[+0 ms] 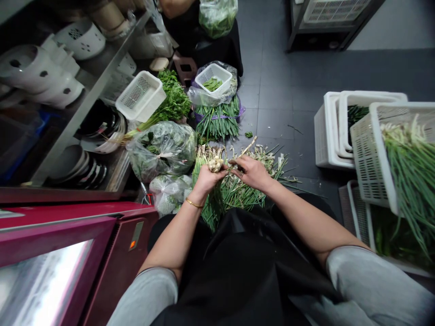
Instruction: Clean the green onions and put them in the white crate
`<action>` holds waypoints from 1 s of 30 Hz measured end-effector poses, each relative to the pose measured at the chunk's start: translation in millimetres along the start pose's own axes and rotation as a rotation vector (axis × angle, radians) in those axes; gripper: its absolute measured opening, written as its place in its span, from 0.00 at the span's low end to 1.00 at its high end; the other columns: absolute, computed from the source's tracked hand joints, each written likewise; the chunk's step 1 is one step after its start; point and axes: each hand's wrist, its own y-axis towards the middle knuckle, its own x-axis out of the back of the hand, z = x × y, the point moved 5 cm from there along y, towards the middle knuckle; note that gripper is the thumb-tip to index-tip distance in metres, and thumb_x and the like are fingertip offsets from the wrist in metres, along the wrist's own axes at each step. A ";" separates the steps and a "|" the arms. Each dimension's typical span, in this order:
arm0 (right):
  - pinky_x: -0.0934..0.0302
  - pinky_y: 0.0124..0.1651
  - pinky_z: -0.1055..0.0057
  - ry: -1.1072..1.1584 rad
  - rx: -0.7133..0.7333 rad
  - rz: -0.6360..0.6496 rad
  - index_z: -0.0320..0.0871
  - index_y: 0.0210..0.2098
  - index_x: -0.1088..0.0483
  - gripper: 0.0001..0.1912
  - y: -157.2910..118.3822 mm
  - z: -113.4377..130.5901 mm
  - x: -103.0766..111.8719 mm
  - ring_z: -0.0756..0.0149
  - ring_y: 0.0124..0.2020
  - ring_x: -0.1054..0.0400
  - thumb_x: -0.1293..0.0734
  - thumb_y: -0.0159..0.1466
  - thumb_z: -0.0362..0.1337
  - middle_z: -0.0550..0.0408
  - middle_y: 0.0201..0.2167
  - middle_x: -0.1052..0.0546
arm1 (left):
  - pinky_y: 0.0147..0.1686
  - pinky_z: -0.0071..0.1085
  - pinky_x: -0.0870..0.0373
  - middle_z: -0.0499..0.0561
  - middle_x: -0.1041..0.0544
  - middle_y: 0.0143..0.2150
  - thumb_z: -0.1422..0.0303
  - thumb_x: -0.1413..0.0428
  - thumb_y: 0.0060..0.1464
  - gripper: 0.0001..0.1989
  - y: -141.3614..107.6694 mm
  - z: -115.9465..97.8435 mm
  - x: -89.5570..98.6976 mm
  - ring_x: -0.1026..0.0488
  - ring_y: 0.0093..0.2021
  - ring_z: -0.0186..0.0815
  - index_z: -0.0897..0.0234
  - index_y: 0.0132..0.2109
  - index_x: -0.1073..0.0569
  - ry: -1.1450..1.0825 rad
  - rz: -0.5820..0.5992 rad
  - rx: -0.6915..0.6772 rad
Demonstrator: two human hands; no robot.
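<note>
Left hand [208,180] grasps a pale-ended bunch [215,165]; right hand [253,173] pinches a thin stalk [249,146] beside it, apparently for stalk-by-stalk cleaning, which calls for a steady left hold. Loose scallions [238,192] lie beneath; a tied green bundle [219,122] sits beyond.

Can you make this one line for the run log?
left hand: holds pale-ended bunch; right hand: fingers close beside it; floor: green stalks; right side: white basket, stalks inside
</note>
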 end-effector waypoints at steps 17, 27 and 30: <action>0.31 0.38 0.65 0.734 -0.298 -0.364 0.41 0.37 0.28 0.12 11.8 -70.3 70.5 0.64 0.34 0.25 0.31 0.57 0.42 0.49 0.37 0.21 | 0.28 0.27 0.37 0.47 0.26 0.24 0.70 0.32 0.29 0.12 5.2 0.9 15.0 0.33 0.25 0.29 0.68 0.26 0.23 -0.031 -0.091 0.055; 0.40 0.24 0.74 0.477 -0.378 0.220 0.37 0.24 0.29 0.15 7.6 -19.8 -19.5 0.71 0.20 0.33 0.30 0.58 0.44 0.54 0.19 0.26 | 0.28 0.27 0.38 0.46 0.27 0.23 0.69 0.31 0.30 0.13 4.4 8.0 -3.4 0.34 0.25 0.28 0.69 0.27 0.24 -0.107 0.012 0.062; 0.43 0.21 0.76 0.571 -0.409 0.257 0.38 0.21 0.32 0.15 5.6 -15.4 -23.5 0.74 0.16 0.37 0.29 0.57 0.42 0.58 0.15 0.31 | 0.28 0.27 0.38 0.46 0.28 0.23 0.69 0.31 0.30 0.14 2.0 7.1 -6.0 0.34 0.25 0.28 0.69 0.27 0.24 -0.119 0.052 0.078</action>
